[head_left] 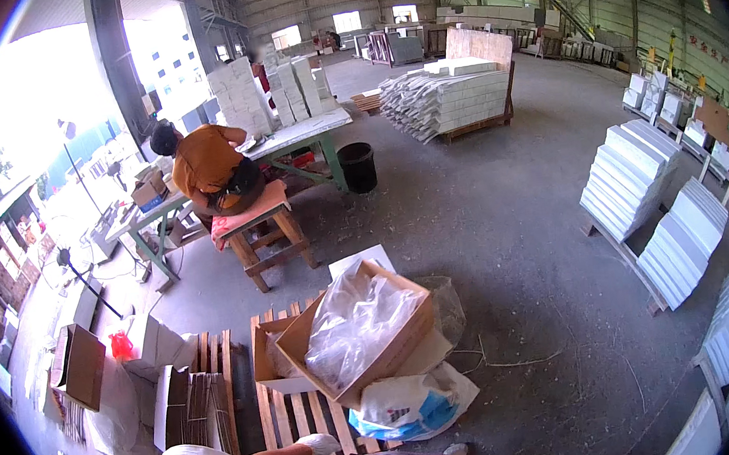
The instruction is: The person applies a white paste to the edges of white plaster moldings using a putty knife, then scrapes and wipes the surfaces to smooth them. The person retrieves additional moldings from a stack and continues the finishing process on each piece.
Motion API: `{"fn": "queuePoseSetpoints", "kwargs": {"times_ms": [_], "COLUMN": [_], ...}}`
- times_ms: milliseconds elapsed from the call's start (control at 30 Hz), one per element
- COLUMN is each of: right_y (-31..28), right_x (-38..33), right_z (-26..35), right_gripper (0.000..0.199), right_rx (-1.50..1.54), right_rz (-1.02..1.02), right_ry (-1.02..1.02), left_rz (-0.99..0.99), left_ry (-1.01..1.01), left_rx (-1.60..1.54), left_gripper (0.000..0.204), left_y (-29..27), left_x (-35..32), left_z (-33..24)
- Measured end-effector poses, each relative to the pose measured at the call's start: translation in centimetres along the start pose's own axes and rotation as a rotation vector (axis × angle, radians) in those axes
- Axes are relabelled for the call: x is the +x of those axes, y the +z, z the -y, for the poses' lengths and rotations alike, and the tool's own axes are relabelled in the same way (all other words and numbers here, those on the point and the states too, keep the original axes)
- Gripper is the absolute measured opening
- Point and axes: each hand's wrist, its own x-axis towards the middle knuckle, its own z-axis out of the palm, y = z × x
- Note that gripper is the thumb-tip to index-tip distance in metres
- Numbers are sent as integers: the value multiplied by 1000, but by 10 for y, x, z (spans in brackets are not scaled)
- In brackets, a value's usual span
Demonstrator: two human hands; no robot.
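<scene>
The left hand (320,445), in a white glove at the end of a white sleeve, lies at the six o'clock edge of the view, resting on the slatted wooden pallet (288,417); it holds nothing, and I cannot tell whether its fingers are curled or spread. The right hand is out of view.

Just at one o'clock from the hand stands the open brown cardboard box (394,347), tilted on the pallet, flaps up, filled with crumpled clear plastic film (351,316); it looks opened but not emptied, so by my reading the work on it is barely begun. A slumped white and blue sack (408,406) touches its lower side; a smaller open carton (265,364) sits at its nine o'clock.

A stack of flat brown cardboard sheets (193,411) crowds the pallet's nine o'clock edge. The grey concrete floor (506,240) from one to three o'clock lies broad and open; a seated person in an orange shirt (205,164) works well apart at eleven o'clock.
</scene>
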Motion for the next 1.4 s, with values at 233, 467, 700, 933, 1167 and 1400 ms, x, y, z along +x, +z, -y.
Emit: {"fn": "queuePoseSetpoints", "kwargs": {"times_ms": [233,467,700,933,1167,1400], "right_y": [-64,-136,-200,-218,-156,-139], "right_x": [38,60,42,50,90,144], "right_z": [97,75,-33,-128,-129,-126], "right_gripper": [54,59,64,69,66,48], "right_rx": [29,20,-144,-738,-608,-338], "right_rz": [-148,-408,-809,-1084,-1069,-563], "right_ry": [-92,-89,-22,208,134,-224], "left_rz": [-168,-40,100,104,174,335], "left_ry": [430,168,341,379,800,588], "left_rx": [21,-14,197,108,599,324], "left_gripper": [37,50,50,49,29,25], "left_y": [-79,-103,-105,-116,-154,-164], "left_x": [59,126,175,201,271,322], "left_z": [-167,-235,-247,-282,-229,-184]}}
